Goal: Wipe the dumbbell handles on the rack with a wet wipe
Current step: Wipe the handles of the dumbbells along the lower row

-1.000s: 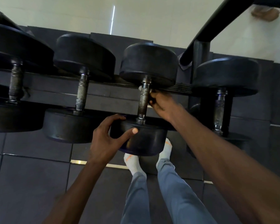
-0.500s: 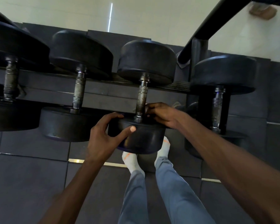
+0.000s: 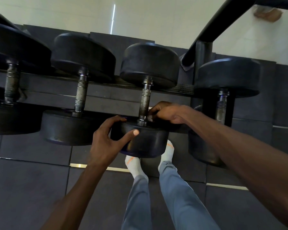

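Spanning the frame, the dark rack [image 3: 106,103] carries a row of black dumbbells with their handles lying across its rails. On the third dumbbell [image 3: 150,63] from the left, the near weight head [image 3: 143,140] is cupped by the left hand [image 3: 105,140], fingers spread wide over its rim and thumb laid on its side. At the lower end of that dumbbell's knurled handle [image 3: 145,100], just above the collar, the right hand [image 3: 168,112] pinches a small white wet wipe [image 3: 150,117] in curled fingers, pressed against the handle's right side.
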`<action>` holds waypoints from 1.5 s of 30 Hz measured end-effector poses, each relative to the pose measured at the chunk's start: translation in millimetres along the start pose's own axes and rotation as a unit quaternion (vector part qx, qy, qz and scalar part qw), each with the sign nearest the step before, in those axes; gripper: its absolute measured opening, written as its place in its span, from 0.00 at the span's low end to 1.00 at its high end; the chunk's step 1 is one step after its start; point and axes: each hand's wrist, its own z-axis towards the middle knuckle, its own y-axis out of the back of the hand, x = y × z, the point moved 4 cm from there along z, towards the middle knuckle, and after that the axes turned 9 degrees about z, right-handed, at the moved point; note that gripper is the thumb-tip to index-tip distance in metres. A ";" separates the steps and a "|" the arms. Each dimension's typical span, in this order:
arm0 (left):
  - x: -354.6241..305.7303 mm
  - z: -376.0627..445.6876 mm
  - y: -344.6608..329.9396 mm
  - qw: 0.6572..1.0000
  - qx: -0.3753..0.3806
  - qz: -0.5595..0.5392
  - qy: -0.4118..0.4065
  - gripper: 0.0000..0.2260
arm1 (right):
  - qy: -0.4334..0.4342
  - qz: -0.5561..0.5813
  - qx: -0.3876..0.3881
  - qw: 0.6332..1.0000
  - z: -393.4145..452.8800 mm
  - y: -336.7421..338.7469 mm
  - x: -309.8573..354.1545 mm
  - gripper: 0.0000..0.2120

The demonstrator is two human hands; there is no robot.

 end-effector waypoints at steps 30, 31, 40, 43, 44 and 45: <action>-1.3 1.6 1.2 1.000 -0.013 0.016 -0.004 0.29 | 0.256 -0.514 -0.051 0.817 -36.6 -57.0 64.8 0.10; -1.3 1.9 1.4 1.000 -0.013 0.017 -0.006 0.29 | 0.249 -0.543 -0.037 0.801 -38.2 -60.8 68.4 0.08; -9.0 -3.4 0.7 0.999 0.002 0.051 -0.003 0.28 | 0.252 -0.433 -0.047 0.864 -61.1 -24.9 58.6 0.12; -35.6 -7.2 -10.3 0.992 -0.017 0.123 -0.028 0.24 | 0.268 -0.253 -0.099 0.924 -83.9 9.6 30.8 0.11; -50.6 -8.4 -17.9 0.989 -0.021 0.142 -0.048 0.22 | 0.266 -0.148 -0.126 0.944 -90.9 22.1 17.6 0.11; -66.9 -8.9 -28.4 0.986 -0.020 0.149 -0.073 0.19 | 0.263 -0.051 -0.154 0.951 -98.4 33.8 4.6 0.12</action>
